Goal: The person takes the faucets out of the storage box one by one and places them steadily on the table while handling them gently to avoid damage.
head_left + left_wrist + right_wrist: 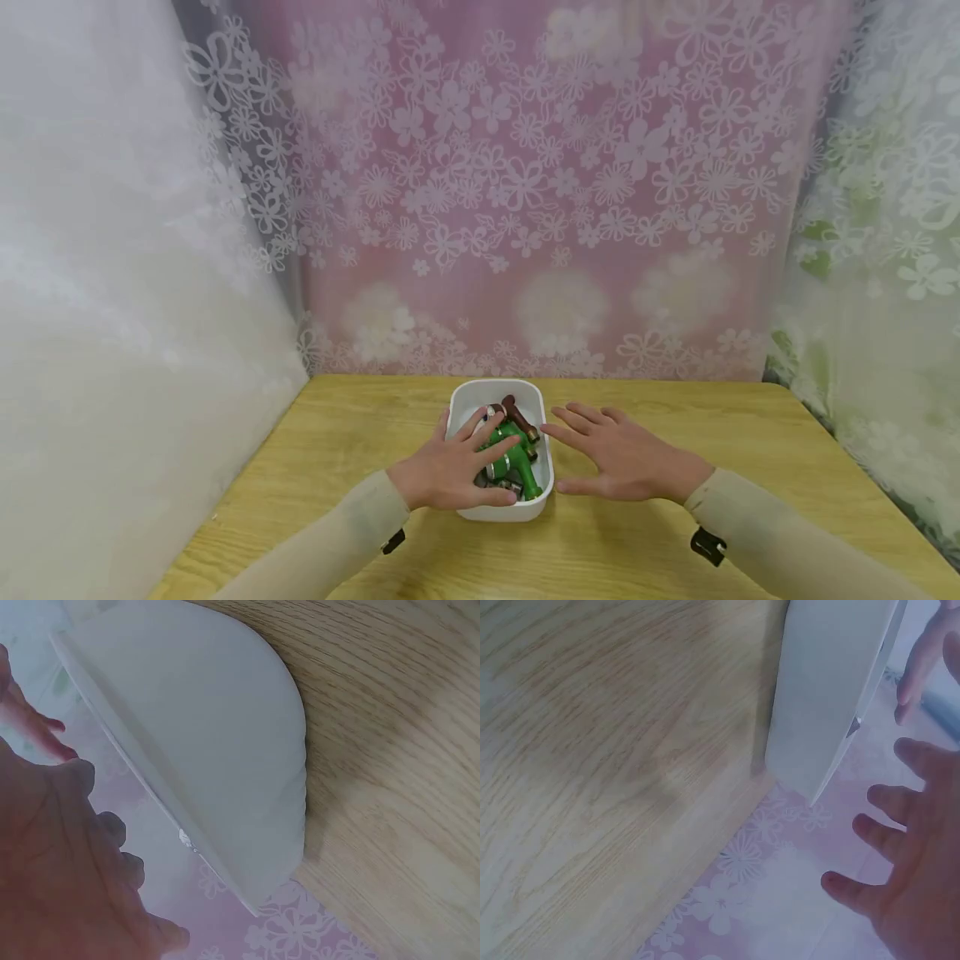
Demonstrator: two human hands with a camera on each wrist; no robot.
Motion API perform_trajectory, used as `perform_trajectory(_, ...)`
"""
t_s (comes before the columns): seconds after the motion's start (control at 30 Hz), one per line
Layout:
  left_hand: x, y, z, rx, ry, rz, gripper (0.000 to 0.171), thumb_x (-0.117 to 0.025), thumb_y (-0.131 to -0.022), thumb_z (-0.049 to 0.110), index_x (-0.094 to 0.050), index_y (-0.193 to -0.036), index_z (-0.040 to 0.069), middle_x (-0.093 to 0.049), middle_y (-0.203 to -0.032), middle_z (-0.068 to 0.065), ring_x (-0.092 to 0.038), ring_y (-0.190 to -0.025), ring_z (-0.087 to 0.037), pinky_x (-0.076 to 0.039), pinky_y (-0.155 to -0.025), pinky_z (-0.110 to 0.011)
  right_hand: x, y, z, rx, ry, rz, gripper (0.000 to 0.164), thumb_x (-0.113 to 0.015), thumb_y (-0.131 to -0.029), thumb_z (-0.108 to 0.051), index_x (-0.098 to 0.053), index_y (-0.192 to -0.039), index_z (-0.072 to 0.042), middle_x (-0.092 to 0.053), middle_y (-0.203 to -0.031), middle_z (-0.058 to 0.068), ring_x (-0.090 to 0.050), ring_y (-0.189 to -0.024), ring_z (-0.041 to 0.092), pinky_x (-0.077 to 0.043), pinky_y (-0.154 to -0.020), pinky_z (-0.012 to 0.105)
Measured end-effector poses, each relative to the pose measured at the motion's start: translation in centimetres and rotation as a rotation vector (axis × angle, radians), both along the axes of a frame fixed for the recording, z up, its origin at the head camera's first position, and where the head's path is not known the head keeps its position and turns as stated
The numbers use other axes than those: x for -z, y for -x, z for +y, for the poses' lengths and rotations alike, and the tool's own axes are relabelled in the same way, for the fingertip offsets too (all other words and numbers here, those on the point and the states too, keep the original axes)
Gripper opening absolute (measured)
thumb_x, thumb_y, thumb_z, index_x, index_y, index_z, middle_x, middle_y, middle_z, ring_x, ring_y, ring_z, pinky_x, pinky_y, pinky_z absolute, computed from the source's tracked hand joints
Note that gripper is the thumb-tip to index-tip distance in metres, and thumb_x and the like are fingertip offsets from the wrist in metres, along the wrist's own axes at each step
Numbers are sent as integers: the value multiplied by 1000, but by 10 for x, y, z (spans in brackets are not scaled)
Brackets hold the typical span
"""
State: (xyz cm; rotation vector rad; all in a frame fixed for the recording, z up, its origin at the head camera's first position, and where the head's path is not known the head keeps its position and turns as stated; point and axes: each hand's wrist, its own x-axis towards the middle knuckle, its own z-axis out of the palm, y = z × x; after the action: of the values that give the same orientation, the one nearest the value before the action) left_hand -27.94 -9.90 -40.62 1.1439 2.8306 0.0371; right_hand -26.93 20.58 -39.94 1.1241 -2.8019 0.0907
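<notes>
A white plastic bin (498, 512) stands on the table, holding green pieces (531, 479) with silver bands, a dark brown piece (517, 417) with a brass-coloured end and some small metal parts. Their exact kind I cannot tell. My left hand (450, 473) hovers over the bin's left side, fingers spread, hiding part of the contents. In the left wrist view that hand (64, 862) is above the rim of the bin (210, 735). Just right of the bin, my right hand (626, 460) has its fingers spread and grips nothing; the right wrist view shows it (922, 855) apart from the bin wall (821, 697).
The wood-grain table (360, 425) extends to both sides of the bin. Behind it hangs a pink curtain (540, 292) with white flowers. Pale sheets hang at the left (135, 292) and right (885, 333). Dark bands (708, 546) circle both sleeves near the wrists.
</notes>
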Motion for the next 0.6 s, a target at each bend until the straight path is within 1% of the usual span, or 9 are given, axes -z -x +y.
perform_trajectory(0.1,2,5,-3,1,-29,26,82,-29,-92,81,-23,-161,36,-8,-171,-1,-7,-157,-26,-8,-117,-72,-3,5,-2,-7,2,47,76,-45,-94,-72,-42,-155,-27,-48,-155,6,-45,-142,34,-39,-108,62)
perform_trajectory(0.17,3,8,-5,-4,-46,43,82,-28,-92,81,-28,-160,34,-16,-170,-1,-12,-157,-25,-13,-119,-69,-4,6,-4,-10,5,64,72,-46,-94,-71,-48,-151,-27,-56,-147,3,-53,-135,31,-42,-105,60)
perform_trajectory(0.2,3,9,-6,-9,-58,46,82,-28,-93,81,-32,-159,32,-20,-169,-2,-15,-156,-25,-16,-119,-67,-5,7,-6,-11,7,69,70,-48,-95,-70,-50,-149,-26,-59,-143,3,-55,-132,30,-44,-104,59)
perform_trajectory(0.23,3,10,-7,-16,-72,54,81,-29,-94,79,-36,-158,29,-26,-167,-2,-19,-155,-25,-20,-119,-65,-6,8,-7,-15,6,76,68,-47,-95,-69,-52,-147,-26,-61,-140,2,-58,-129,29,-46,-103,58)
perform_trajectory(0.33,1,13,-8,-34,-126,90,73,-37,-98,71,-51,-149,20,-45,-157,-5,-38,-148,-26,-34,-116,-56,-9,9,-9,-27,13,84,65,-45,-97,-68,-57,-143,-24,-64,-136,2,-60,-124,27,-48,-100,56)
perform_trajectory(0.4,-1,13,-9,-40,-174,130,63,-45,-100,61,-59,-140,15,-57,-145,-6,-51,-137,-26,-43,-110,-50,-10,10,-11,-36,16,95,64,-44,-98,-67,-58,-142,-23,-65,-134,2,-62,-122,26,-49,-99,55)
perform_trajectory(0.43,-1,14,-10,-43,-197,155,57,-49,-101,56,-62,-137,13,-62,-139,-6,-56,-132,-25,-47,-107,-47,-10,10,-11,-41,17,102,64,-42,-98,-68,-59,-141,-23,-65,-133,2,-62,-122,26,-50,-98,54)
perform_trajectory(0.53,-2,15,-12,-59,-255,213,44,-56,-101,42,-66,-129,10,-67,-127,-6,-62,-121,-24,-52,-100,-42,-11,11,-13,-51,18,109,61,-44,-99,-66,-61,-138,-22,-66,-132,2,-63,-120,24,-51,-97,52)
perform_trajectory(0.6,-2,17,-13,-83,-278,233,40,-56,-102,37,-66,-128,9,-67,-127,-7,-62,-120,-24,-53,-99,-42,-11,12,-15,-55,13,104,60,-44,-99,-65,-62,-137,-22,-66,-131,2,-64,-119,24,-52,-96,50)
